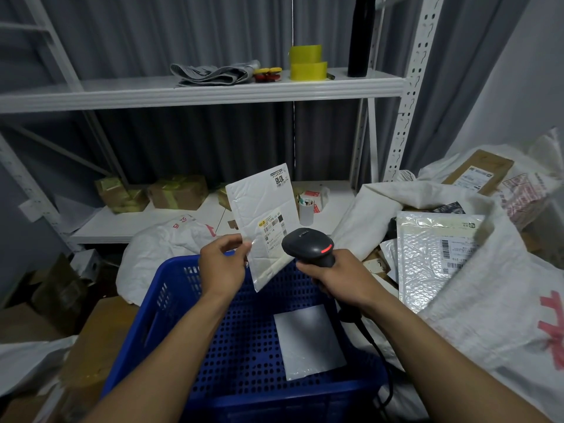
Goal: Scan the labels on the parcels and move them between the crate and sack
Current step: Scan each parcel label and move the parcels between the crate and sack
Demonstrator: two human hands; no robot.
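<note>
Blue crate (158,315) at 6 o'clock holds one flat grey parcel (308,340). Above it the left hand (222,267) pinches a white mailer (262,209), and the right hand (338,276) grips a black scanner (305,242) beside it; the sack (488,346) lies at 3 o'clock.

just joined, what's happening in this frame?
A person is scanning parcels. The left hand pinches a white padded mailer upright over the blue crate, label facing the camera. The right hand grips a black barcode scanner aimed at that label, its red light lit. One flat grey parcel lies in the crate. A bubble mailer sits in the open white sack to the right.
</note>
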